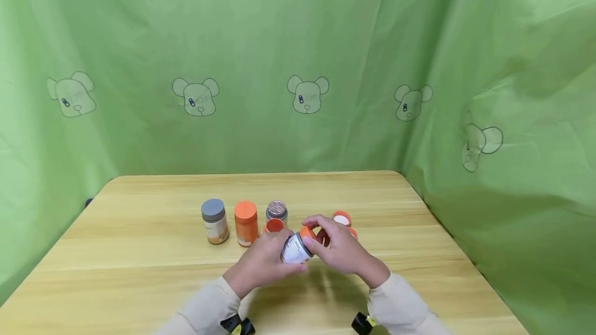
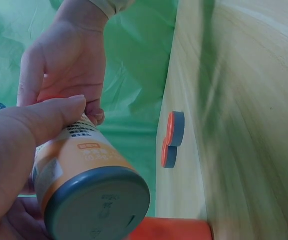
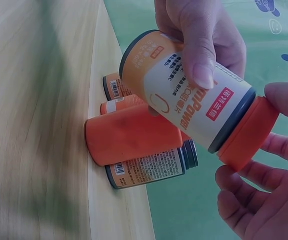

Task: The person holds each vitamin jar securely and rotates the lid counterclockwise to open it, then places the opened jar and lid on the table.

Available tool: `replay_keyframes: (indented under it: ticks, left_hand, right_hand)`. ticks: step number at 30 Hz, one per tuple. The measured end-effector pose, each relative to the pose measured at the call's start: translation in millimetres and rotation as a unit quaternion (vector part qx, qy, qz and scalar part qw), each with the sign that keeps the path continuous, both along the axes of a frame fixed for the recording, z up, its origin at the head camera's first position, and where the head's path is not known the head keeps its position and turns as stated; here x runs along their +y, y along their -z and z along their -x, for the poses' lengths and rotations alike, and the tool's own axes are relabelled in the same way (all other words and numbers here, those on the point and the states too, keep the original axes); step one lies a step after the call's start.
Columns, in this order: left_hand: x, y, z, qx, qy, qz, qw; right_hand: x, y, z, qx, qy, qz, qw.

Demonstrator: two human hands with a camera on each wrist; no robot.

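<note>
Left fingers grasp the bottle; in the head view its long axis points to one o'clock. Right fingers, nearer that end, pinch the cap.

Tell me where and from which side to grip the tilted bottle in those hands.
Grip the bottle round its labelled body, ideally from the left: that part is cylindrical, and the bottle tilts with its orange cap up and rightward, where the right hand pinches it.

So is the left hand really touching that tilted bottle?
Touching. The right wrist view shows the left hand gripping the tilted bottle, its thumb lying right against the side.
</note>
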State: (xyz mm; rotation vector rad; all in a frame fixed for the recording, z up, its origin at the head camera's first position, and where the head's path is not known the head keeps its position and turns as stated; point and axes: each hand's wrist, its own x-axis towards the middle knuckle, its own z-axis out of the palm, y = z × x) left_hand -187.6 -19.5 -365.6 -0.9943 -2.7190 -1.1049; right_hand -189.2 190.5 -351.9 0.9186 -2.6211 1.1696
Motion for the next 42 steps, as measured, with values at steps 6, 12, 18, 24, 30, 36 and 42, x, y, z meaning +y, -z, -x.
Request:
replay_keyframes:
  ticks: [6, 12, 18, 24, 30, 36, 42]
  left_hand:
    - [3.6, 3.9, -0.2, -0.004, -0.001, -0.010, 0.9999]
    - [-0.8, 4.1, 2.8, 0.000, -0.007, -0.009, 0.9999]
    - [-2.9, 4.0, 6.3, 0.000, -0.011, -0.001, 0.9999]
    - [-0.8, 5.3, 10.4, -0.019, -0.013, 0.004, 0.9997]
    - [0.2, 8.0, 13.7, -0.029, -0.011, 0.010, 0.9995]
    - [-1.4, 9.6, 16.5, -0.021, -0.020, 0.018, 0.9994]
    - [-1.5, 9.0, 15.6, -0.027, -0.019, 0.021, 0.9992]
  right_hand:
    - [4.9, 2.1, 0.3, 0.006, -0.013, -0.001, 1.000]
    - [1.7, 2.6, 3.2, 0.034, -0.018, -0.006, 0.999]
    - [0.2, 3.0, 4.6, 0.032, 0.008, -0.018, 0.999]
    - [1.0, 3.7, 6.0, 0.006, 0.027, -0.020, 0.999]
    - [1.3, 6.7, 7.9, -0.021, 0.044, -0.027, 0.998]
    - [0.8, 8.6, 10.4, -0.016, 0.023, -0.028, 0.999]
    - [1.0, 6.6, 9.2, -0.007, 0.020, -0.033, 0.999]
